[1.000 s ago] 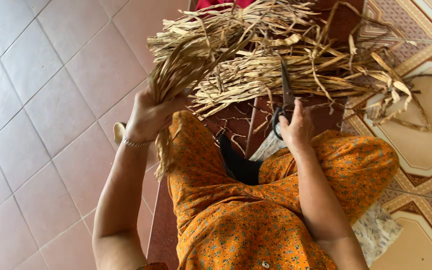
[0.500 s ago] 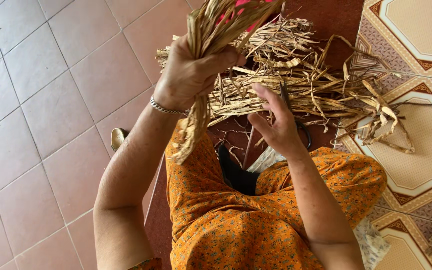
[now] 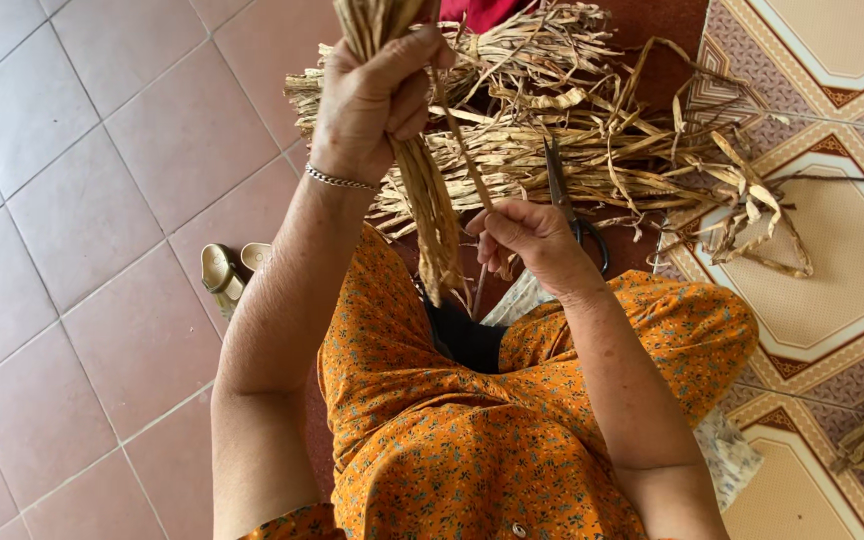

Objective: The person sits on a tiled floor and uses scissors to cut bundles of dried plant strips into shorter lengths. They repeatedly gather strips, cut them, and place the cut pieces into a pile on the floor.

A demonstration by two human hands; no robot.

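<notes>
Now my left hand (image 3: 372, 95) has its grip closed tight on the bundle of dried strips (image 3: 430, 200), lifted above the pile (image 3: 592, 130) so it hangs free, while my right hand (image 3: 532, 240) pinches one strand (image 3: 462, 150) just below, scissors (image 3: 567, 195) beside.

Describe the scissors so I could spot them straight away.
Find the big heap of dried straw-coloured leaf strips on the floor ahead of the person's knees. The scissors lie on it, just beyond the right hand: dark metal blades, the only non-plant thing there.
</notes>
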